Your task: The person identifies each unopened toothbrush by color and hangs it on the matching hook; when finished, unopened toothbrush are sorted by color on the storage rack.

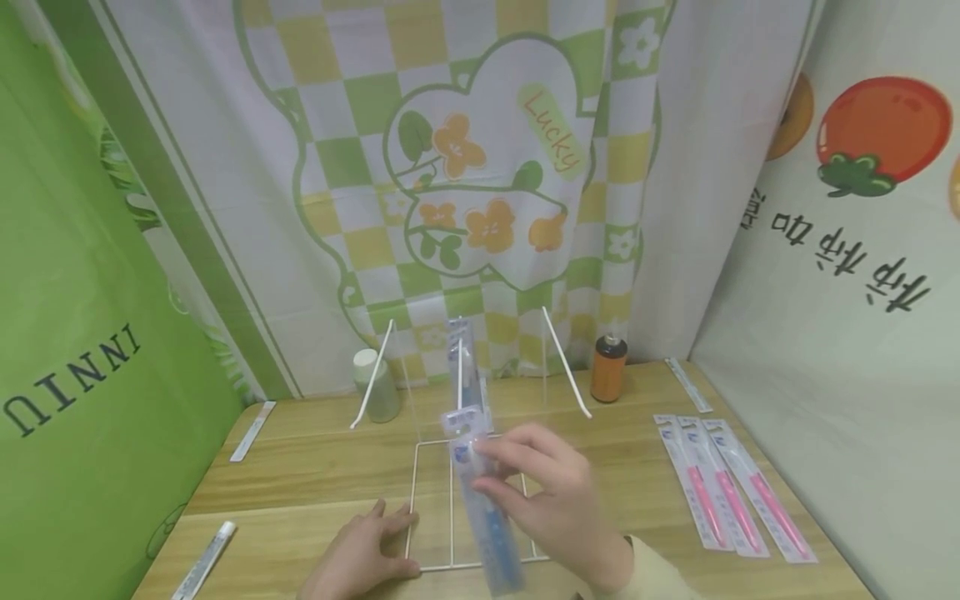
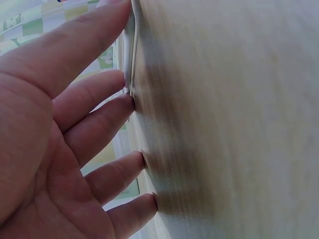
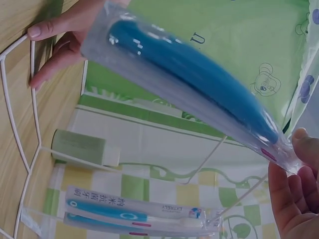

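Note:
My right hand [image 1: 551,492] pinches a packaged blue toothbrush [image 1: 491,533] near its top end, over the base of a white wire rack [image 1: 412,492]. In the right wrist view, thumb and fingers hold one end of this clear pack [image 3: 194,82]; its blue handle slants away. My left hand [image 1: 363,550] rests on the table by the rack's left side, its fingertips and thumb touching the base wire. The left wrist view shows those fingers [image 2: 104,119] spread against the wood. Packaged blue toothbrushes [image 3: 107,206] hang on the rack's middle prong.
Three packaged pink toothbrushes [image 1: 727,492] lie side by side at the right. Behind the rack stand a pale green bottle [image 1: 382,396] and an orange bottle [image 1: 608,371]. A white tube [image 1: 204,562] lies front left. Two bare prongs [image 1: 566,362] jut forward from the rack.

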A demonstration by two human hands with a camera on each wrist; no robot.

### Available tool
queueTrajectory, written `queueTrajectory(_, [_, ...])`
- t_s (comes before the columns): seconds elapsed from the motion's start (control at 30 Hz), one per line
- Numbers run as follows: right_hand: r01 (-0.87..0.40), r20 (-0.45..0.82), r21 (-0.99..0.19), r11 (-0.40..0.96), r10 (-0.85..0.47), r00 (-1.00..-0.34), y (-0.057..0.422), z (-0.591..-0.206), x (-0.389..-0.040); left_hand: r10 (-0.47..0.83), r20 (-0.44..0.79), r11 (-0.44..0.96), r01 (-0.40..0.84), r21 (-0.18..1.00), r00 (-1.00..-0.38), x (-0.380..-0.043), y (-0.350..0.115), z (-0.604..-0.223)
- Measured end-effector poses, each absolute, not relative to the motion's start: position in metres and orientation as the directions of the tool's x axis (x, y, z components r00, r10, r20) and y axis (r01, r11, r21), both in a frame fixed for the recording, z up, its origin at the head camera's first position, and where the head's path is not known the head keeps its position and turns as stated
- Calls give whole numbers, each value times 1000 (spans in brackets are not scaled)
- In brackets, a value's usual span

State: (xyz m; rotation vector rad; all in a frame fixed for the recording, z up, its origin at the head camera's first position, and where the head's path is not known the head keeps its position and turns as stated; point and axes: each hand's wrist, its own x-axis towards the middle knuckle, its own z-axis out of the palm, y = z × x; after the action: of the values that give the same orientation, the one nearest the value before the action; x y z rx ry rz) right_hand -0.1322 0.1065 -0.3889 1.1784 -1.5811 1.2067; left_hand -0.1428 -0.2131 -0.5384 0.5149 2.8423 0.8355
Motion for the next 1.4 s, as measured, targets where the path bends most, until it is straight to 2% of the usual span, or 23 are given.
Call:
queueTrajectory(0.4, [-940,924,-284,192,-208,-322,102,-402,-150,349,-43,789,268,552,-936,-142,-213,-538])
queueTrajectory(0.73, [-888,883,-378,261,-188,-431,94,-409,-175,349,-41,790,271,550,-936,-141,-213,-538])
queueTrajectory(1.27, [-859,893,-411,306,-52,-446,74,-421,-219,353,-47,779,266,567,-934,-141,-212,-538])
queueTrajectory(1.4, [-855,902,-396,335,-33,-431,72,-422,-228,354,-48,778,266,569,-934,-141,-212,-537])
